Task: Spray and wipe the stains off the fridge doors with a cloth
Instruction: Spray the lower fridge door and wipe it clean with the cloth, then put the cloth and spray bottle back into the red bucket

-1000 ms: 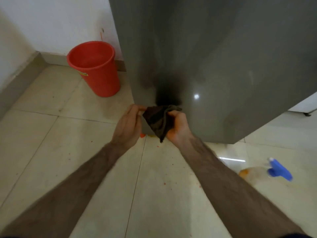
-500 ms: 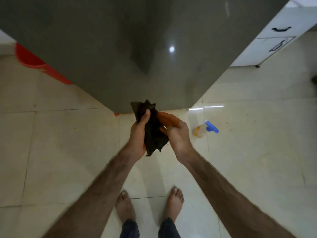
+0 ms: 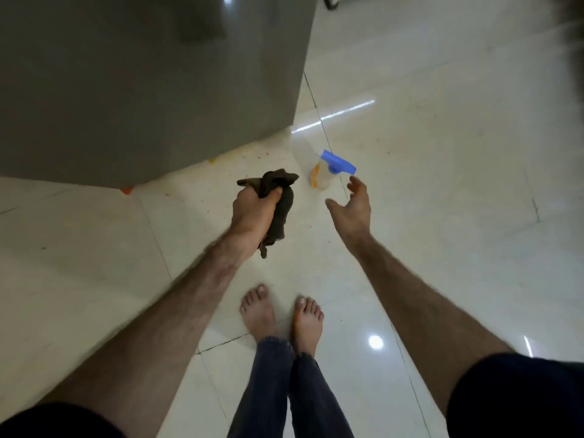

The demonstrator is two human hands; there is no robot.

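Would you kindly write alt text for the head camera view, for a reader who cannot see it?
Seen from above, a person's left hand grips a dark cloth while the open right hand reaches toward a blue-topped spray bottle standing on the tiled floor. A grey fridge fills the upper left; bare feet show below.

Cloth [image 3: 278, 197] dark brown; fridge [image 3: 151, 83] grey; spray bottle [image 3: 328, 172] clear, blue trigger; floor [image 3: 442, 184] cream tile.

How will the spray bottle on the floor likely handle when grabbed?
The spray bottle looks like clear plastic, mostly empty, so probably light. It stands upright on glossy tile, so a nudge might slide or tip it. The open right hand is near its blue trigger head.
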